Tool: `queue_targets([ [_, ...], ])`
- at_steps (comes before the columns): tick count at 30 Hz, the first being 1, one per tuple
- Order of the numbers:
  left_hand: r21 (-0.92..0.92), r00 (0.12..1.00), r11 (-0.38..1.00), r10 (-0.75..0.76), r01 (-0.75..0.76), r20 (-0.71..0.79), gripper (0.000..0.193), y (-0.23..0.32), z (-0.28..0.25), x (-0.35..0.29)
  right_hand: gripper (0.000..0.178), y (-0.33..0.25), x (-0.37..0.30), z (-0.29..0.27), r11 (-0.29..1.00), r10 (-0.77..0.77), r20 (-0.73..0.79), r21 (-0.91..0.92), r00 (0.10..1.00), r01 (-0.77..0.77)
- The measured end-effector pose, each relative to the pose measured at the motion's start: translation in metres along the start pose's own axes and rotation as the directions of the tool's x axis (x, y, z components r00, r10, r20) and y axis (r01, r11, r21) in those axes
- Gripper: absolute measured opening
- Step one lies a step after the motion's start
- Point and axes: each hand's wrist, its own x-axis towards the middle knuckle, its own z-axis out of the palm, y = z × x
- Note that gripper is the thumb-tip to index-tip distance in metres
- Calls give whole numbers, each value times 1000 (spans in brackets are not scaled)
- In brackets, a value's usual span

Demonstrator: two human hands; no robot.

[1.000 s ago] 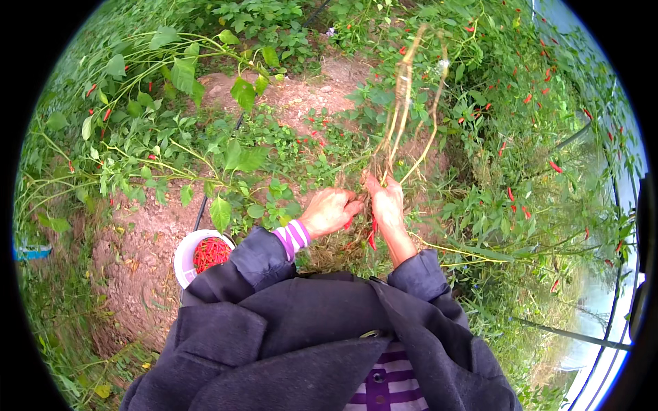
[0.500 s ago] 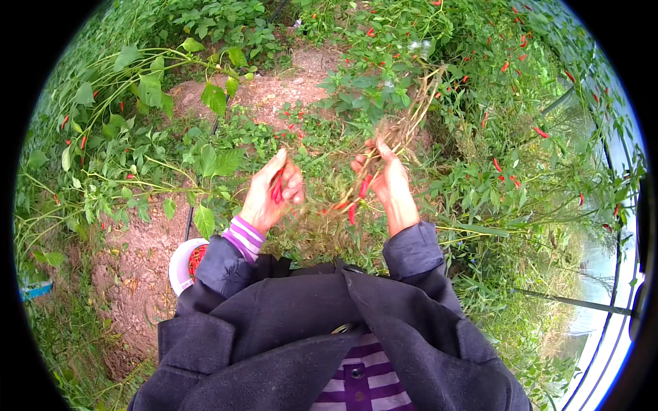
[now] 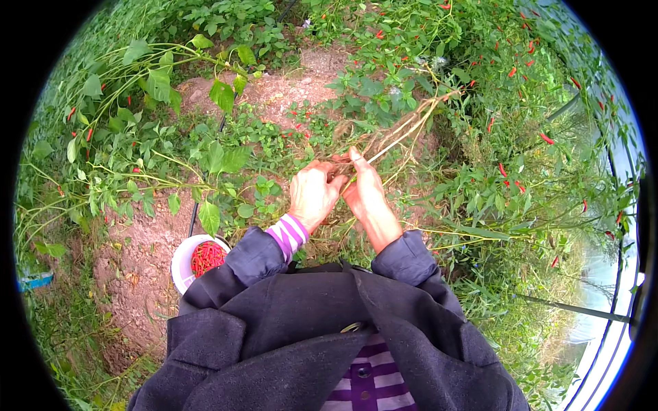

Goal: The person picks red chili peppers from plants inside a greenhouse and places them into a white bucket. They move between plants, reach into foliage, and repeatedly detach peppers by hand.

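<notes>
My right hand is closed round a dry, brown uprooted-looking plant stem, whose bare twigs spread up and to the right. Close against it, my left hand has its fingers curled in at the lower part of the stem. Red chili peppers showed in that left palm a moment before; the back of the hand hides them now. Down to the left, by my left sleeve, stands a white bucket with many red chilies inside.
Green chili plants with red fruit grow on both sides. A leafy branch leans in from the left. A thin black hose runs over bare soil. On the right are a metal bar and pale sheeting.
My left hand has moved right, up to my right hand, and turned its back upward. The dry stem has tilted further right. More of the bucket shows.
</notes>
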Motion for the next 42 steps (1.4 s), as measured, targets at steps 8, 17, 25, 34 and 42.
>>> queue_targets([
  [8,-33,876,989,140,-141,461,15,16,-30,14,32,-7,19,-16,671,-284,-156,-737,946,79],
  [17,-731,777,274,-135,625,614,12,-12,-64,3,26,-52,34,-26,973,-209,-241,-145,948,177],
  [25,-409,931,868,-145,282,334,19,-3,-34,-30,6,-52,35,-15,975,-216,-139,12,966,220],
  [34,-81,996,994,69,-73,-54,23,-10,1,-26,20,-43,27,-1,979,-183,-100,68,978,190],
  [42,-93,987,995,47,-33,156,25,-15,0,-8,14,-41,18,4,979,-202,8,40,979,202],
])
